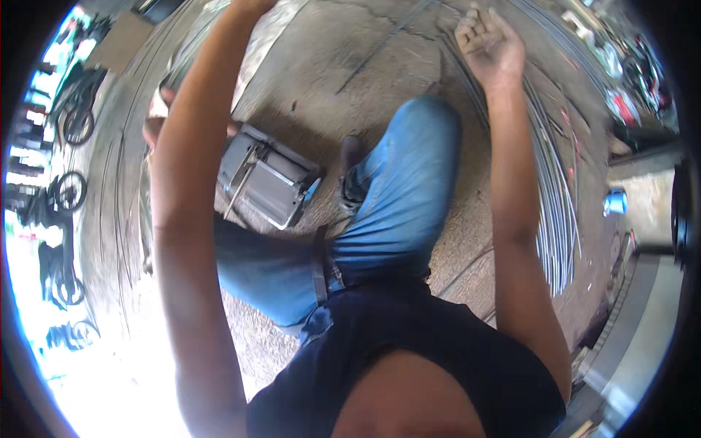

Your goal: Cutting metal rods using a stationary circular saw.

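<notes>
The right grip (493, 47) is loosely spread, palm turned up, with the fingers a little bent, raised over the floor (307, 77) near the upper edge of the view. The left grip (253, 3) is mostly cut off by that edge, so I cannot tell whether it is spread or pinching anything. A thin dark bar (383, 50) lies slantwise on the floor between the two. Beside the right forearm runs a bundle of long metal rods (556, 219) (bowed by the lens). A dark grey boxy object with a bright metal frame (269, 182) sits on the floor just right of the left forearm, near a dark shoe (352, 171). The person's blue jeans (401, 182) show below, one knee bent up. Farther out, motorcycles (71, 191) stand along the bright left side, a brown panel (120, 41) is at upper left, and a small blue container (615, 202) is at far right.
</notes>
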The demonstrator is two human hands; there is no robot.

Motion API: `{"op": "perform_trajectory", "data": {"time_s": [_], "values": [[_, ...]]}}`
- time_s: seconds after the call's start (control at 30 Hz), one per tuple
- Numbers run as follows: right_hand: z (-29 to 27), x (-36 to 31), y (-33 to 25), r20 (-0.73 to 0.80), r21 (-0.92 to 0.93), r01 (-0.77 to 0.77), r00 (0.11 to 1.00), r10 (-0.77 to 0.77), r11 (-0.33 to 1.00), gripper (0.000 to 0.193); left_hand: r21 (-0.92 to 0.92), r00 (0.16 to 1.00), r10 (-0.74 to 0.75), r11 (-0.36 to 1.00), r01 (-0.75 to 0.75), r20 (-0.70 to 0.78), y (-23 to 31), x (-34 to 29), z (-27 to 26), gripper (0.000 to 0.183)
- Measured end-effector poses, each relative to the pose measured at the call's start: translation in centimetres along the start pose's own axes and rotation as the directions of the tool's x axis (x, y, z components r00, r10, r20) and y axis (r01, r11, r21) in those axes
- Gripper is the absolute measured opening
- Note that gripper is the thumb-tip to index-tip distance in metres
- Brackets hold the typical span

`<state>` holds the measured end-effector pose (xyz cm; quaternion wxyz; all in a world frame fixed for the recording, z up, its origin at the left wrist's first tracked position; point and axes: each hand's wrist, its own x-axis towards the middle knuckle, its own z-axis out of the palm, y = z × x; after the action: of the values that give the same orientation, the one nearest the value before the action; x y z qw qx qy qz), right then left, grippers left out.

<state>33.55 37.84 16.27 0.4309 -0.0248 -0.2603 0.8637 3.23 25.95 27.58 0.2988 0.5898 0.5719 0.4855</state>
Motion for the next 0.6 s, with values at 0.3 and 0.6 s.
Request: {"op": "perform_trajectory", "data": {"time_s": [0.3, 0.6], "values": [[12.9, 9.8, 15.4, 0.038, -0.548, -0.323, 0.912, 0.409, 0.772, 0.025, 0.406, 0.896, 0.239, 0.911, -0.072, -0.376, -1.4, -13.1, -13.4, 0.041], [-4.7, 10.5, 37.1, -0.465, -0.508, -0.553, 0.822, 0.33, 0.66, 0.032, 0.515, 0.657, 0.32, 0.849, 0.122, -0.683, -10.8, -25.8, -19.9, 0.038]]}}
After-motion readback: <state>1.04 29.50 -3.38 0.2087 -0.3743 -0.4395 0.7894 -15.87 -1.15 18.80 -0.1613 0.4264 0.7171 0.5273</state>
